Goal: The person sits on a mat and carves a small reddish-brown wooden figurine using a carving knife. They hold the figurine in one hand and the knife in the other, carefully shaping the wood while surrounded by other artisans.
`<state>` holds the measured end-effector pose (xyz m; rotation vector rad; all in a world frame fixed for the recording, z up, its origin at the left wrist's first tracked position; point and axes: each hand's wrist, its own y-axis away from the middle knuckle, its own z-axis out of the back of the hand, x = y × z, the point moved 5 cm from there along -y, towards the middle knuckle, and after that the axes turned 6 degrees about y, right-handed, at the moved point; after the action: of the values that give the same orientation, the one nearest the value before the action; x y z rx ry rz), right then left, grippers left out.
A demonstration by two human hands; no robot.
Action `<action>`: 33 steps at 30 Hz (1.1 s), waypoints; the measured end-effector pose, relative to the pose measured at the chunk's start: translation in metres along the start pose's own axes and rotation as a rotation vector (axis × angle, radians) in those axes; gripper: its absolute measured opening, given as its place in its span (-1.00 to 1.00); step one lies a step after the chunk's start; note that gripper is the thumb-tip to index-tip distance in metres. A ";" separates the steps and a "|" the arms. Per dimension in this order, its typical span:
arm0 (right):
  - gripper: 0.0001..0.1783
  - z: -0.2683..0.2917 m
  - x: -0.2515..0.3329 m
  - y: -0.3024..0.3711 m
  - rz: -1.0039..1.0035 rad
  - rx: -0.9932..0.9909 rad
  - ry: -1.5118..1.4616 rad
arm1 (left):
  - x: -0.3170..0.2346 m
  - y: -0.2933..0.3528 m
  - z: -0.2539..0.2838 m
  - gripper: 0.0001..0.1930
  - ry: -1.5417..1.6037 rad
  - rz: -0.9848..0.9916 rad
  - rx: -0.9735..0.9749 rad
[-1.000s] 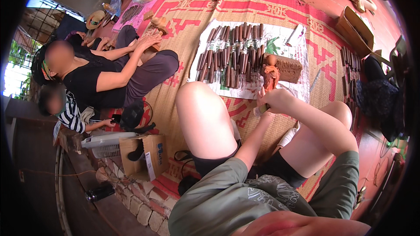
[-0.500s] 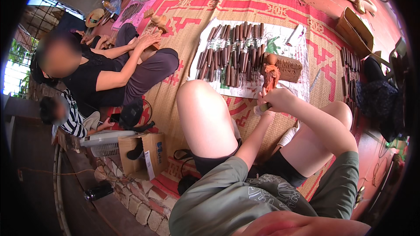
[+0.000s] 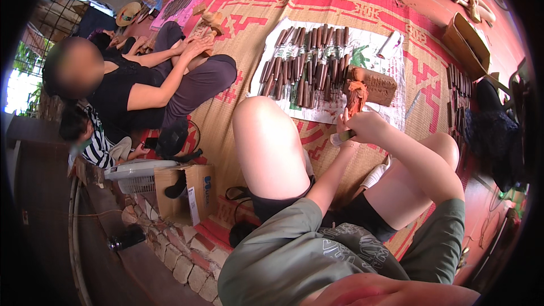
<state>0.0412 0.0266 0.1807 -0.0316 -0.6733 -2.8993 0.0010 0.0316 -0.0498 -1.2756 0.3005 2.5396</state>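
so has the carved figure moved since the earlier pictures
No, not noticeably: judged against the brown block on the white sheet, the carved figure keeps its place; the whole view has shifted slightly.

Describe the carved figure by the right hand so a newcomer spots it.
On the red-and-tan mat lies a white sheet bearing rows of dark tools. At the sheet's near edge, just beyond the person's right hand, is the carved figure. Its orange-red, folded surface sets it apart from the straight tools on its left and the brown block on its right.
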 end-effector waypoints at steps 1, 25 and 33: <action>-0.85 0.000 0.000 0.001 0.000 -0.005 -0.003 | 0.000 0.001 0.000 -0.14 0.004 -0.005 -0.003; -0.77 -0.102 -0.106 -0.024 -0.792 -1.006 -1.213 | -0.034 0.002 0.020 -0.16 -0.070 -0.094 0.027; -0.81 -0.168 -0.083 -0.018 -0.860 -1.225 -1.550 | -0.038 0.004 0.023 -0.13 -0.062 -0.025 0.087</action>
<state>0.1224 -0.0187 0.0173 -2.6568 1.4756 -2.7156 0.0043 0.0290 -0.0052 -1.1596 0.3754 2.5106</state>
